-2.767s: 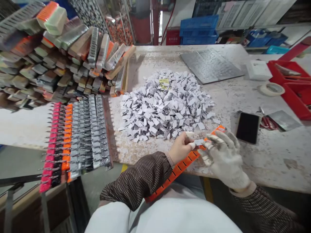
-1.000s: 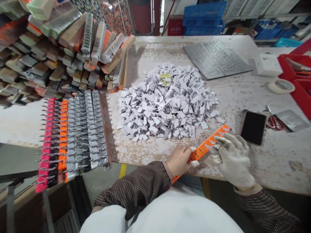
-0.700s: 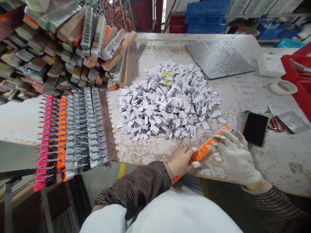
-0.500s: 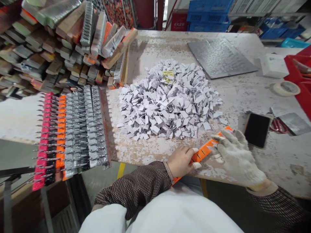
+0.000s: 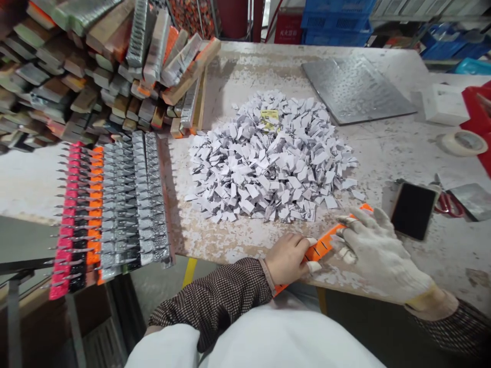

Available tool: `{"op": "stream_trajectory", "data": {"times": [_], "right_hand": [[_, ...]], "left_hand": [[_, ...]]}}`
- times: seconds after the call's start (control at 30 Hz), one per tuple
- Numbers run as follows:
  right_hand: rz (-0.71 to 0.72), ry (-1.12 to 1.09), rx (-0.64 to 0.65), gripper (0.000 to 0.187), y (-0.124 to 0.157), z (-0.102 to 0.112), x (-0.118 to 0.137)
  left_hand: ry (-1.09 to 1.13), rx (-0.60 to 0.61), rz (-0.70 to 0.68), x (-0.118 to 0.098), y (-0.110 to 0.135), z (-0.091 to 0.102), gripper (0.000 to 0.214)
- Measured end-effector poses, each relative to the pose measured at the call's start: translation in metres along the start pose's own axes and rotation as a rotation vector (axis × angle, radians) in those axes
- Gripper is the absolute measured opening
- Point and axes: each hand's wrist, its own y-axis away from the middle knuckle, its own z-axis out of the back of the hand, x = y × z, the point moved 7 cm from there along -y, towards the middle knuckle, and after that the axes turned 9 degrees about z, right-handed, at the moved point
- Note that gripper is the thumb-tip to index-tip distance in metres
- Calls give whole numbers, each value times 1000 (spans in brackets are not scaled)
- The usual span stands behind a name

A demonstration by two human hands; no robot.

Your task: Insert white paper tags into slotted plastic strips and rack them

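Note:
An orange slotted strip (image 5: 323, 246) lies slanted across the table's front edge, its near end sticking out over my lap. My left hand (image 5: 288, 258), bare apart from white covers on the thumb and a fingertip, is closed around the strip's lower part. My right hand (image 5: 378, 255), in a white knitted glove, is bent over the upper part with its fingers curled in. At those fingertips shows a small white piece (image 5: 337, 240), partly hidden by the glove. Behind both hands spreads a heap of small white pieces (image 5: 264, 168), with a yellow label (image 5: 270, 118) on it.
Pink, black, orange and grey strips with spikes (image 5: 134, 204) stand in rows at left. Stacked bars (image 5: 84, 87) rise behind them. Right of the heap are a metal plate (image 5: 356, 89), a phone (image 5: 414, 210), red-handled scissors (image 5: 449, 204), a tape roll (image 5: 464, 143) and a white box (image 5: 445, 105).
The view has shifted slightly, moving things on the right further right. Both hands stay at the orange strip, with the right hand's fingers still curled over its upper part.

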Motion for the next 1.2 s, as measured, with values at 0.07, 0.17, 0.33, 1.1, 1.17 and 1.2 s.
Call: {"op": "stream_trajectory", "data": {"times": [0.07, 0.17, 0.33, 1.1, 1.17, 1.2], "right_hand": [[-55, 7, 6, 25, 2, -1, 3], [-110, 10, 31, 26, 3, -5, 7], [-123, 11, 52, 23, 1, -10, 3], [-47, -46, 86, 8, -5, -8, 2], [-34, -71, 121, 15, -11, -15, 2], [-23, -80, 137, 22, -14, -18, 2]], "left_hand": [[11, -5, 3, 0, 0, 0, 58], [5, -6, 11, 0, 0, 0, 57], [-10, 0, 7, -2, 0, 2, 56], [-62, 30, 38, -2, -1, 1, 52], [-75, 42, 45, -2, -1, 2, 53], [-78, 44, 48, -2, -1, 2, 54]]}}
